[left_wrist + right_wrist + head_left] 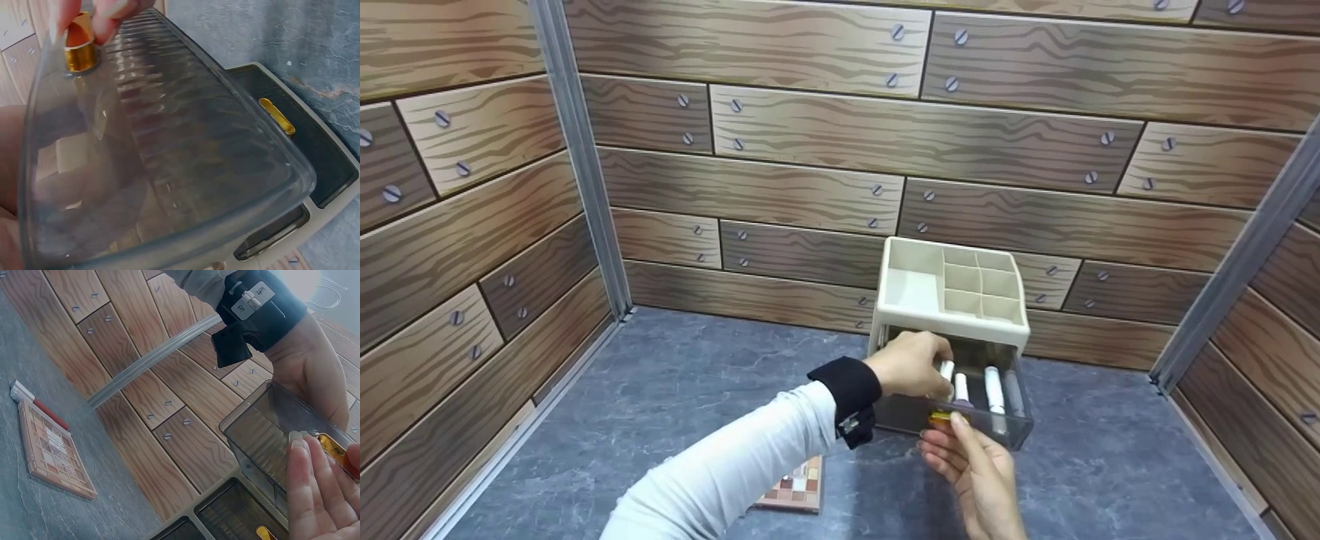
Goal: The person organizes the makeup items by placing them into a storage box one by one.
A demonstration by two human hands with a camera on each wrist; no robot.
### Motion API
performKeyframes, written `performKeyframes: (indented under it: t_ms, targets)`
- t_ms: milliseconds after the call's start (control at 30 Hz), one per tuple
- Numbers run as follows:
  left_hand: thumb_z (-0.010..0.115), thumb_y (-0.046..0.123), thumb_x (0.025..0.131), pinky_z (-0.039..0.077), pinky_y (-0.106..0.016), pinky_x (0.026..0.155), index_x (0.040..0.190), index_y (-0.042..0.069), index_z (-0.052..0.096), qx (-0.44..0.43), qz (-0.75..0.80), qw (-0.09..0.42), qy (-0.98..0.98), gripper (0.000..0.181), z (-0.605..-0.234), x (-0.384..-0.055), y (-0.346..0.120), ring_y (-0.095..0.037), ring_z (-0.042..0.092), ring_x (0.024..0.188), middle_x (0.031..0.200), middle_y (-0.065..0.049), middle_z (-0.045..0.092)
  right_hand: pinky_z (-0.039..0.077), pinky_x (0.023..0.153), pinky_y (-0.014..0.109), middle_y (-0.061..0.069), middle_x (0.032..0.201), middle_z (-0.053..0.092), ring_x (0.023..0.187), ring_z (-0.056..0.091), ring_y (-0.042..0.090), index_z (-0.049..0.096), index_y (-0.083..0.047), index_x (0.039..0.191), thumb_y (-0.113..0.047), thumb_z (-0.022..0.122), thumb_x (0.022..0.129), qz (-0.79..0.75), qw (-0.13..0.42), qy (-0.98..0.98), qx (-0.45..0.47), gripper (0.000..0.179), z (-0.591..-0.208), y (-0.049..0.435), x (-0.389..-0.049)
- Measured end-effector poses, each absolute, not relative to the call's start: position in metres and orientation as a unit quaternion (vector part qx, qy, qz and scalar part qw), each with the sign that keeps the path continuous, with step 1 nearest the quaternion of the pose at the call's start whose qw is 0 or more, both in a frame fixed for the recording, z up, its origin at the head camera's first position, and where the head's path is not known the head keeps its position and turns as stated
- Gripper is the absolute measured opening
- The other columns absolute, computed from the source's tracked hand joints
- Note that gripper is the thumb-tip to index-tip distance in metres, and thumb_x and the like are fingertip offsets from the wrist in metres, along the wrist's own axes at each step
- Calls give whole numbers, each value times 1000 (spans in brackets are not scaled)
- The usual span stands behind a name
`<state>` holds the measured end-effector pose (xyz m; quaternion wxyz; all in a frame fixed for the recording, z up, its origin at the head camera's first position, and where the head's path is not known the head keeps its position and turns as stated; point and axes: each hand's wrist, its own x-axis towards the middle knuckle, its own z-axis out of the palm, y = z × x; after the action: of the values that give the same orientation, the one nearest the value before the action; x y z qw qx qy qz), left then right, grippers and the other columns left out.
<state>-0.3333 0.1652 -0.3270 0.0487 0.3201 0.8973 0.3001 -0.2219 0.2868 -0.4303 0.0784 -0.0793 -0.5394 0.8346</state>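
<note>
A transparent grey drawer (pixel 1012 429) stands pulled out of a cream cosmetics organizer (pixel 952 321). My left hand (pixel 913 365) reaches over its side, thumb and fingers around a white tube (pixel 946 370). To the right in the drawer lie a white tube with a purple end (pixel 961 388) and another white tube (pixel 994 388). With thumb and fingers my right hand (pixel 979 469) pinches the gold handle (pixel 333 449) on the drawer front. The left wrist view shows the drawer front (pixel 185 146) close up; the left fingertips are hidden there.
An eyeshadow palette (pixel 56 450) lies on the grey marbled tabletop, partly behind the left forearm in the head view. A red and white tube (pixel 49 413) lies along its edge. Another drawer has a gold handle (pixel 277 116). Wood-patterned walls (pixel 780 180) surround the table.
</note>
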Motion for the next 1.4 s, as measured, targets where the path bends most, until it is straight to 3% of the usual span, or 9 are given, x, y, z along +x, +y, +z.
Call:
performKeyframes:
  t_ms: [133,400,533,733,1000,1233,1400]
  targets:
    - [86,14,78,50,-24,67,111,6,74,309,283,47,907,36,-328,-330,166,-15,59,79,85,1,66,64,80,26,5,86,79,81,78,16,77,-7,98,-23,53,111,837,81,-537,-71,32,-433,286,-221]
    - [83,18,73,54,-34,62,78,12,65,315,208,-23,926,19,-345,-345,175,-22,64,71,76,-1,66,64,78,26,6,85,79,80,78,15,76,-6,97,-22,53,111,842,81,-529,-70,31,-433,284,-222]
    - [81,18,74,53,-36,58,74,13,61,321,194,-36,926,20,-343,-346,174,-23,63,67,72,-1,63,64,78,26,5,85,79,80,77,15,77,-7,96,-22,53,111,841,83,-529,-70,32,-432,285,-223]
    - [82,23,82,52,-31,61,85,8,69,321,233,-34,917,21,-321,-333,162,-21,64,72,81,-3,70,64,79,26,5,86,79,80,78,15,77,-7,97,-21,51,112,844,79,-527,-57,33,-432,287,-223]
    - [74,26,93,55,-29,75,101,9,74,299,340,-48,890,19,-310,-347,155,-17,67,83,94,-2,75,64,77,25,5,86,79,80,77,15,75,-7,97,-20,49,112,842,83,-531,-46,33,-434,291,-224]
    - [73,24,93,59,-33,82,116,7,73,235,405,-90,879,28,-281,-370,142,-21,72,92,106,-6,78,64,77,25,6,87,79,81,78,15,75,-7,97,-20,49,112,844,83,-528,-30,32,-434,289,-223]
    - [74,27,90,56,-39,95,128,6,68,208,412,-107,881,44,-270,-393,130,-26,68,110,121,-11,73,65,76,26,6,86,79,80,78,16,75,-7,97,-21,50,112,847,77,-524,-41,33,-435,287,-221]
